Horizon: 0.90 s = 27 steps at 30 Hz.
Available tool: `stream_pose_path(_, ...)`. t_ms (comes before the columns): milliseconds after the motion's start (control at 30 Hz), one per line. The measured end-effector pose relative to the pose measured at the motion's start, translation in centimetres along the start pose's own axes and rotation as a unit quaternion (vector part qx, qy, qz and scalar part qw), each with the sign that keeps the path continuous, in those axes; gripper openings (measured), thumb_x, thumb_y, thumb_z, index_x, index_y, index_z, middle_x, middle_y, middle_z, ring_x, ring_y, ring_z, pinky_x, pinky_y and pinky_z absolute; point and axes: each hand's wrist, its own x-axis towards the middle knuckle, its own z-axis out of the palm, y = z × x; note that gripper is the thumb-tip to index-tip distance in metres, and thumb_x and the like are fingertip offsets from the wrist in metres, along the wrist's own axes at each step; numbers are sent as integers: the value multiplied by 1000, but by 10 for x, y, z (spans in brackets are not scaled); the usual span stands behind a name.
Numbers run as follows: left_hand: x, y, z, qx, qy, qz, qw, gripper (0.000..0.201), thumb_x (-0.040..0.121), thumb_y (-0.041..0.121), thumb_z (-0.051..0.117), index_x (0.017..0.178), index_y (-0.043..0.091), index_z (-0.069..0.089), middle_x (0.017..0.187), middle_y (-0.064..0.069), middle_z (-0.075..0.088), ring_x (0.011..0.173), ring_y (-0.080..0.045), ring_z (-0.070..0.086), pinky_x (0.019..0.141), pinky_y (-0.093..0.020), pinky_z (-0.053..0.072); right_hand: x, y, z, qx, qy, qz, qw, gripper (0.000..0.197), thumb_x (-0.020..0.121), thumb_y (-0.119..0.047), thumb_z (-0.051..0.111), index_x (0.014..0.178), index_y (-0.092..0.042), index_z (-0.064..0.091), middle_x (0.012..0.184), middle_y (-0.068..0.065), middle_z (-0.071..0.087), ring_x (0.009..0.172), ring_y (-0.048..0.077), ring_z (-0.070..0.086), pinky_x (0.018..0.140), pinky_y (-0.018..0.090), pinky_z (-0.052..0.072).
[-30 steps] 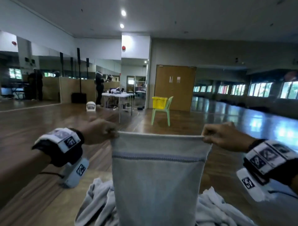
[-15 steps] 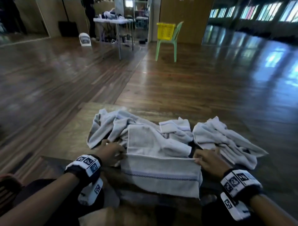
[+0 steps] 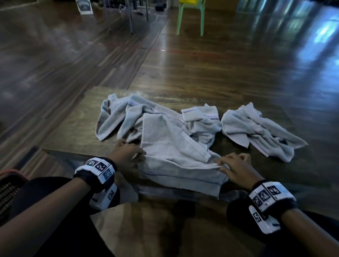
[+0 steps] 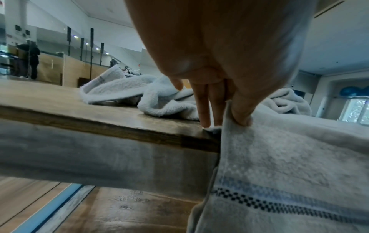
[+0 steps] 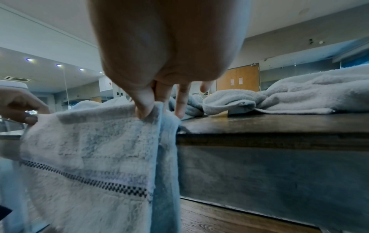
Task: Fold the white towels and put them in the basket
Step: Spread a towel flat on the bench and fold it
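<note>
A white towel (image 3: 176, 159) with a dark checkered stripe lies over the near edge of the wooden table (image 3: 73, 132), its lower part hanging down the front. My left hand (image 3: 128, 156) pinches its left edge between thumb and fingers (image 4: 241, 116). My right hand (image 3: 233, 167) pinches the right edge (image 5: 145, 110). The towel (image 5: 89, 157) hangs doubled below the right thumb. A heap of crumpled white towels (image 3: 146, 117) sits behind it, and another crumpled towel (image 3: 256, 130) lies to the right.
A yellow basket (image 3: 190, 1) sits on a green chair (image 3: 190, 18) far across the shiny wooden floor. Metal legs of another table (image 3: 128, 16) stand at the far left. A dark mesh object (image 3: 9, 189) is at my lower left.
The towel, held up in the air a second ago, has come down onto the table's near edge. My head has tilted down toward the table, and both hands stayed on the towel's edges.
</note>
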Motion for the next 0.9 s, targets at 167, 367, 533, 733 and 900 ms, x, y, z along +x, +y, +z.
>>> stream_pose_path(167, 0, 6, -7, -13, 76, 7, 997, 28, 84, 47, 39, 87, 30, 61, 88, 14, 62, 90, -9, 56, 84, -33, 20, -3, -6, -3, 60, 64, -28, 996, 7, 87, -32, 58, 86, -38, 54, 90, -19, 54, 96, 2, 46, 84, 26, 14)
stream_pose_path(367, 25, 13, -33, -12, 180, 33, 983, 27, 83, 47, 43, 83, 31, 64, 85, 14, 63, 89, -7, 56, 80, -27, 12, 11, -35, -6, 57, 152, -75, 984, 3, 79, -36, 60, 82, -35, 58, 91, -18, 52, 94, 1, 42, 80, 25, 14)
stream_pose_path(533, 59, 23, -54, -21, 193, -2, 981, 8, 86, 37, 58, 84, 32, 64, 91, 16, 64, 96, -8, 53, 90, -38, 17, 34, -50, -6, 30, 83, 12, 996, 2, 88, -36, 56, 88, -34, 57, 102, -14, 56, 101, 11, 48, 80, 29, 16)
stream_pose_path(733, 80, 43, -59, -47, 203, 36, 977, 5, 84, 28, 63, 81, 25, 66, 90, 10, 68, 94, -13, 57, 80, -29, 15, 38, -51, -15, 40, 61, 18, 997, 10, 90, -29, 54, 81, -33, 51, 86, -16, 51, 96, 12, 52, 81, 28, 16)
stream_pose_path(900, 98, 62, -60, -42, 108, 69, 991, 19, 84, 35, 61, 98, 22, 66, 104, 13, 65, 109, -12, 52, 101, -44, 21, 31, -42, -30, 49, 115, -23, 992, 2, 86, -24, 62, 85, -24, 64, 84, -14, 56, 89, 13, 54, 82, 27, 16)
